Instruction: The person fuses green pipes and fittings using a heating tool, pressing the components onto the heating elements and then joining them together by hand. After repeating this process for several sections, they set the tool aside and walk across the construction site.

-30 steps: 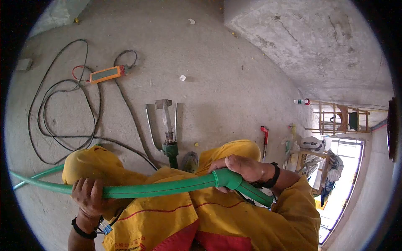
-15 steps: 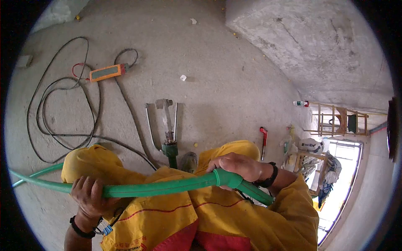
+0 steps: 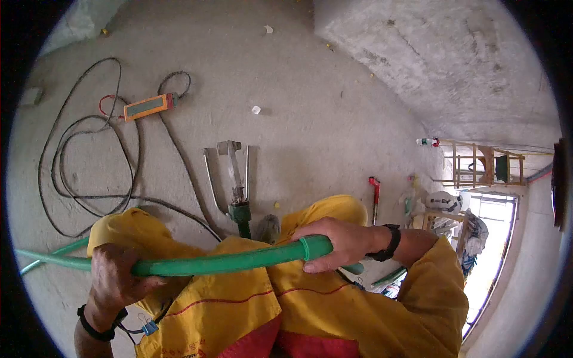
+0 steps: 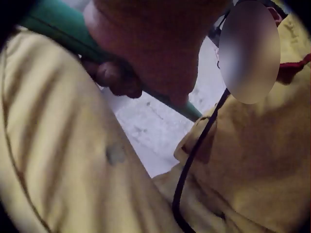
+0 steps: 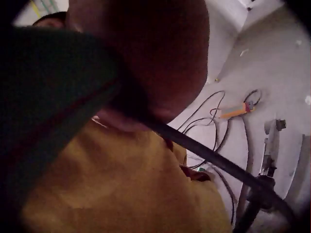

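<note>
A long green pipe (image 3: pixel 221 262) lies across the person's lap in the head view. The left hand (image 3: pixel 116 275) grips it near the left knee, fingers curled round it. At its right end, the right hand (image 3: pixel 334 244) holds the green fitting (image 3: pixel 315 246), thumb below and fingers over the top. A short green piece shows below the right hand, partly hidden by it. In the left wrist view the left hand (image 4: pixel 150 43) wraps the pipe (image 4: pixel 58 26). The right wrist view is dark, with the right hand (image 5: pixel 146 58) against the green pipe (image 5: pixel 53 92).
On the floor stand a green-handled tool with metal prongs (image 3: pixel 239 212), an orange device (image 3: pixel 145 108) with coiled black cable (image 3: pixel 134 161), and a red-handled tool (image 3: pixel 375 194). A wooden rack (image 3: pixel 477 164) and piled materials (image 3: pixel 444 206) are at the right, beside a bright opening.
The right hand has turned over the fitting, its thumb now below, and the short green piece has swung mostly out of sight. The left hand has shifted slightly left and up.
</note>
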The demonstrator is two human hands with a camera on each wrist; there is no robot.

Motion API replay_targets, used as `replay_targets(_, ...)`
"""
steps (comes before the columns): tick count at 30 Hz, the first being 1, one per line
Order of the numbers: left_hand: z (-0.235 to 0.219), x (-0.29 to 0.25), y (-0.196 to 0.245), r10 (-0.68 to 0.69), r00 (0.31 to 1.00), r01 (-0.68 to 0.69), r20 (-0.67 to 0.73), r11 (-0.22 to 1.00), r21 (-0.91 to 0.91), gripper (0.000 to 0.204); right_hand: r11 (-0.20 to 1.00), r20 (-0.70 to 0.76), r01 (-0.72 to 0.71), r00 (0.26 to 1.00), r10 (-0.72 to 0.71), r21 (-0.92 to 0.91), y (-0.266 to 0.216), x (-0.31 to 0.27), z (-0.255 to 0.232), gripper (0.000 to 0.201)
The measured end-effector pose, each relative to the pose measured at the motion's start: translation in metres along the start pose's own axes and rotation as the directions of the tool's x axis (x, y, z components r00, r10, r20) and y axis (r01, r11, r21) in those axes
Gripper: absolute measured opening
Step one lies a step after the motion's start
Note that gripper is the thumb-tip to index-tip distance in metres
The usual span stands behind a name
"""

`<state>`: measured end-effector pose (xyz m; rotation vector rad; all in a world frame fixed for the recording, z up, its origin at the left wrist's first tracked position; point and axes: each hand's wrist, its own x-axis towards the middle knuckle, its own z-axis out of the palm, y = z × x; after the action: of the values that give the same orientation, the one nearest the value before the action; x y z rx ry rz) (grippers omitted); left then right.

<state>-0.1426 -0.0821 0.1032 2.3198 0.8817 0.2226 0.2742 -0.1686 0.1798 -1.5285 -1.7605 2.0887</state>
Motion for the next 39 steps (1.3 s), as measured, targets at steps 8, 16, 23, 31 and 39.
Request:
replay_targets(8,0.014,-0.007,-0.002,-0.019,0.994,0.029,-0.104,0.995,0.095,0.065,1.000,-0.020,-0.013,1.000,0.013,-0.004,-0.009,0.009,-0.002,0.046)
replay_targets(16,0.002,-0.003,-0.001,-0.006,0.999,0.008,-0.041,0.998,0.058,0.063,0.998,0.063,-0.048,0.997,0.050,-0.030,-0.023,0.000,-0.012,0.051)
replay_targets(23,-0.057,0.004,0.006,-0.034,0.998,0.038,-0.061,0.997,0.067,0.060,0.932,0.497,0.068,0.831,-0.250,0.356,-0.009,-0.025,-0.044,0.071)
replay_targets(31,-0.060,0.078,-0.102,-0.269,0.943,0.297,-0.197,0.947,0.126,0.050,0.563,-0.302,0.354,0.935,-0.187,0.747,0.065,-0.002,-0.045,0.064)
replay_targets(39,0.045,0.133,-0.269,-0.480,0.875,0.451,0.059,0.853,0.263,0.053,0.895,-0.677,0.012,0.659,0.328,0.445,0.093,-0.052,0.008,0.029)
